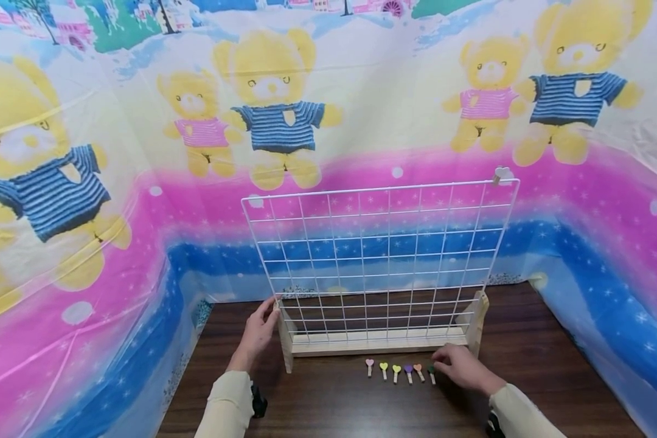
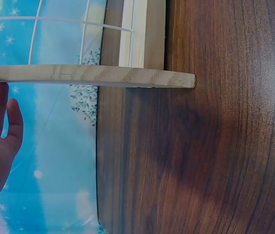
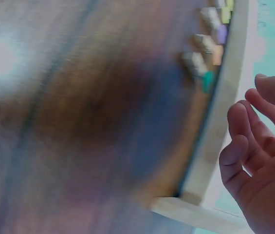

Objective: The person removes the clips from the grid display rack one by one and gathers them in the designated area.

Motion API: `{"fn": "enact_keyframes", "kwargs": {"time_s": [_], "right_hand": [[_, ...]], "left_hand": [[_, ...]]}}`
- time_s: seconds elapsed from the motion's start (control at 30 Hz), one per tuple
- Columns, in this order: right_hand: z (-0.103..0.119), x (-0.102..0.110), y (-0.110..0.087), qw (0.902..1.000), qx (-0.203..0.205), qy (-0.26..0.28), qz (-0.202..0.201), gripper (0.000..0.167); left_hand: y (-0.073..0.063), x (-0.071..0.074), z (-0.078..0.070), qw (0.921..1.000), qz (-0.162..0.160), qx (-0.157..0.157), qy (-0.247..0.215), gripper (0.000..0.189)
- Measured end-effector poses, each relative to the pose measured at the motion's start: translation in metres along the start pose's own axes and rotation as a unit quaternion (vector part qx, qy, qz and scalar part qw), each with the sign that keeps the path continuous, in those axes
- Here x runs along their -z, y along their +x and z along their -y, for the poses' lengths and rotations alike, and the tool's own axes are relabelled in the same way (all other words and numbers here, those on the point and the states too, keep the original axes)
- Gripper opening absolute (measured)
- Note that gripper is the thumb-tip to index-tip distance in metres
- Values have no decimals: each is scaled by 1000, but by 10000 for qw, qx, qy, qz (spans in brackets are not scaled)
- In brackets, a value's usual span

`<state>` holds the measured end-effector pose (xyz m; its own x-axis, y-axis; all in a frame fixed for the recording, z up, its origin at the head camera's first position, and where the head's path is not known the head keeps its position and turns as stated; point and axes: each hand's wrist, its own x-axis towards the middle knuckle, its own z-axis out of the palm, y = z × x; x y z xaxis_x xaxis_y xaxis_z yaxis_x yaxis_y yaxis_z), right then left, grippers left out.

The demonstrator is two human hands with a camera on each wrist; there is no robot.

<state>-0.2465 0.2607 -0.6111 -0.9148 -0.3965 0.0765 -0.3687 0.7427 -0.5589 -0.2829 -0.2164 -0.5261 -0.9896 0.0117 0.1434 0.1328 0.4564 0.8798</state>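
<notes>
A white wire grid [image 1: 361,258] stands upright in a wooden stand [image 1: 380,345]. My left hand [image 1: 261,327] is at the stand's left side piece [image 2: 86,74], its fairly straight fingertips right against the wood. In front of the stand's base, several small wooden clips with coloured hearts lie in a row. Pink [image 1: 369,365], yellow, purple [image 1: 409,371], orange [image 1: 418,370] and green [image 1: 431,371] ones show. Over the right end of that row is my right hand [image 1: 462,367], nearest the green clip. Its fingers [image 3: 234,156] are loosely bent, with nothing between them in the right wrist view.
A pale heart clip [image 1: 502,175] sits on the grid's top wire near the right corner. The stand's right side piece [image 1: 477,322] rises just beyond my right hand. Under everything is a dark wooden table [image 1: 317,404], and a bear-print cloth [image 1: 383,109] hangs behind it.
</notes>
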Motion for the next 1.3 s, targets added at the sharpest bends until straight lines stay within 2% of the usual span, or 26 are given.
{"fn": "enact_keyframes", "kwargs": {"time_s": [0.2,0.43,0.63,0.73,0.93,1.13,1.3], "right_hand": [[21,32,-1,9996,268,23,-55,13],[47,72,-5,9966,491,-492,-446,12],[72,108,-9,9943,460,-590,-765,14],[78,124,-9,9910,580,-675,-1002,15],[89,161,-9,9772,1033,-933,-1601,20],[98,196,-9,9573,1354,-1076,-2316,22],[102,215,-9,9473,1269,-1290,-2643,20]], "left_hand": [[0,0,0,10000,-14,24,31,41],[-1,-1,0,10000,-32,-10,27,38],[-2,-1,-1,9999,-73,-81,-7,38],[-1,-1,-1,10000,-68,-26,-25,39],[-2,-1,-2,10000,-67,16,6,39],[-1,-1,-2,10000,-71,2,3,39],[-1,-1,-2,10000,-65,3,-13,39]]}}
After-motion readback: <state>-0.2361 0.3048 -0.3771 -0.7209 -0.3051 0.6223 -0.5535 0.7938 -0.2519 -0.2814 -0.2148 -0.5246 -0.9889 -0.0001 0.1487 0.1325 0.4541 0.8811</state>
